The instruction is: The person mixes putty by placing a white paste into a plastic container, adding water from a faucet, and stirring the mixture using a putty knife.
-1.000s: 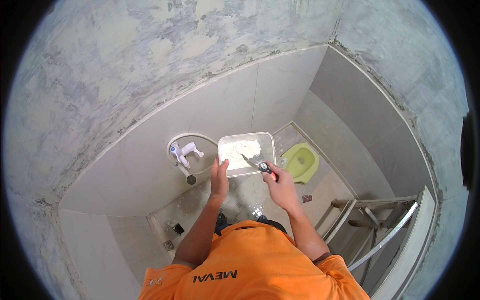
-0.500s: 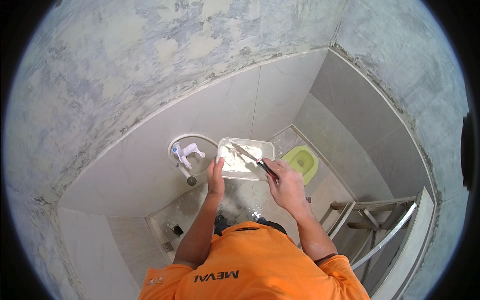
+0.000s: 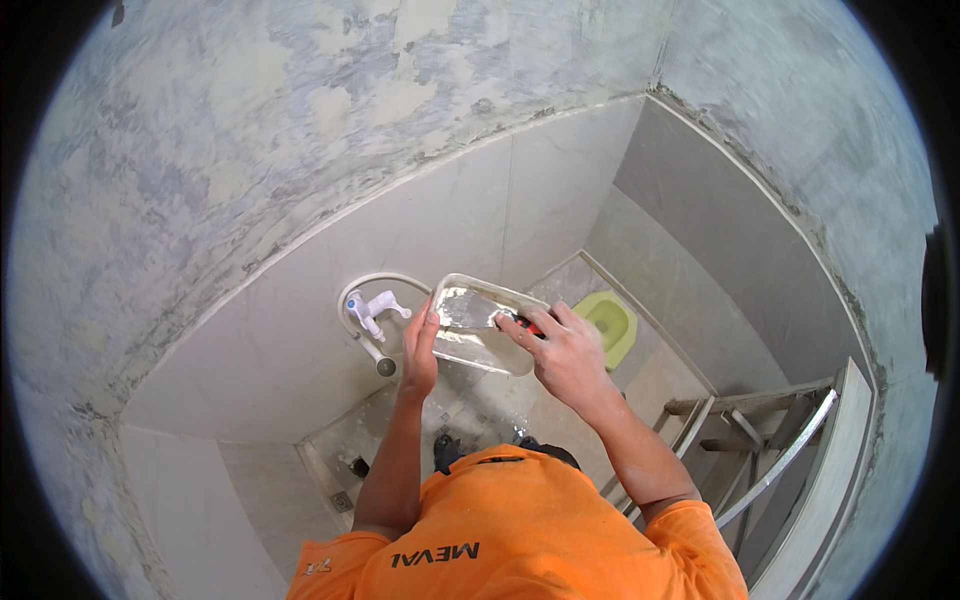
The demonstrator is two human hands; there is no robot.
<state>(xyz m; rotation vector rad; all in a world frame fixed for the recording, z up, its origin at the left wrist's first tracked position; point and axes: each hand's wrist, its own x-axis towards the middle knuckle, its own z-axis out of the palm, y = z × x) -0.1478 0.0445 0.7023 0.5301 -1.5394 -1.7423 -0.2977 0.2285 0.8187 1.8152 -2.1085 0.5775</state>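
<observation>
My left hand grips the left end of a translucent rectangular plastic tub, which is tilted. White paste shows inside it, thinly smeared over the part I can see. My right hand is closed around the red and black handle of a putty knife. Its broad metal blade lies inside the tub, flat side up, with some white paste near the handle. Whitish residue marks the fingers of my right hand.
A white tap with a looped hose is on the tiled wall beyond my left hand. A green squat toilet is set in the floor to the right. A ladder stands at the lower right. Patchy plaster covers the upper walls.
The tub has gone from nearly level to tilted. My right hand has turned the putty knife so the blade's broad face shows, and its fingers have moved nearer the blade.
</observation>
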